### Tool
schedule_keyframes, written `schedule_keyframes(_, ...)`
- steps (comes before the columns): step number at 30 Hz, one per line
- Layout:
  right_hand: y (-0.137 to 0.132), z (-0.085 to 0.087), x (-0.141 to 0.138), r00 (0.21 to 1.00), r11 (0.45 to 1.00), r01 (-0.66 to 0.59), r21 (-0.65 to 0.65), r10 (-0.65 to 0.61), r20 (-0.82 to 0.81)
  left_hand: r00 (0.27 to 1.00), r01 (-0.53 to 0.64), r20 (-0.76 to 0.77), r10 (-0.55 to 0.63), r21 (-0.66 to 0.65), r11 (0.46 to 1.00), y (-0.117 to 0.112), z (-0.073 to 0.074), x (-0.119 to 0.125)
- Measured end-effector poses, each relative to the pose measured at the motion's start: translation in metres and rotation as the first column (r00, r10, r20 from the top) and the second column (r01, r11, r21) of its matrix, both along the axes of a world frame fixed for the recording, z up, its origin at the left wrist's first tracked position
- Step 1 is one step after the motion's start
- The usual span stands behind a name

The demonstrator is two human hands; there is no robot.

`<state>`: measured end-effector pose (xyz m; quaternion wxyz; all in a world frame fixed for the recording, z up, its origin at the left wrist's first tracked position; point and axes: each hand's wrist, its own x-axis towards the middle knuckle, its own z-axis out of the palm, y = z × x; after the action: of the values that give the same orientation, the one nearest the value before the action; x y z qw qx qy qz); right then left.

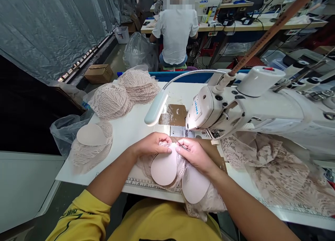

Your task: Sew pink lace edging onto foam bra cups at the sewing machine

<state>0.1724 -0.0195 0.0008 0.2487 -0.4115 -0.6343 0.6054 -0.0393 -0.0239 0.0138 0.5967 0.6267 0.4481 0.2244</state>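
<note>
Just in front of the sewing machine (206, 110), both my hands grip a pale pink lace bra piece with smooth cups. My left hand (153, 145) pinches the top of one bra cup (164, 168) between thumb and fingers. My right hand (195, 155) is closed on the same upper edge, close to my left fingertips. A thin dark metal tool (180, 143), perhaps thread snips, shows at my right fingers; its full shape is hidden. A second cup (195, 185) hangs below my right hand over the table's front edge, with lace around it.
Stacked lace cups (111, 101) and a single lace piece with a cup (91, 134) lie on the left. Loose lace (282, 174) lies on the right. A lamp (156, 108) overhangs the table. Beyond, a person in a white shirt (176, 35) sits at another machine.
</note>
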Motion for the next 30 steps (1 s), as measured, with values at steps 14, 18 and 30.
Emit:
schedule_keyframes(14,0.008,0.0,0.016,0.996,0.992,-0.073,0.101,0.078,-0.039,0.952,-0.168,0.194,0.237,-0.314,0.934,-0.007,0.009,0.01)
schedule_keyframes(18,0.005,0.0,0.012,0.994,0.991,-0.093,0.093,0.098,-0.05,0.945,-0.165,0.218,0.246,-0.332,0.929,-0.007,0.004,0.011)
schedule_keyframes(30,0.009,-0.003,0.015,1.0,0.999,0.024,0.049,-0.023,-0.017,0.957,-0.15,0.191,0.22,-0.326,0.933,-0.006,0.002,0.009)
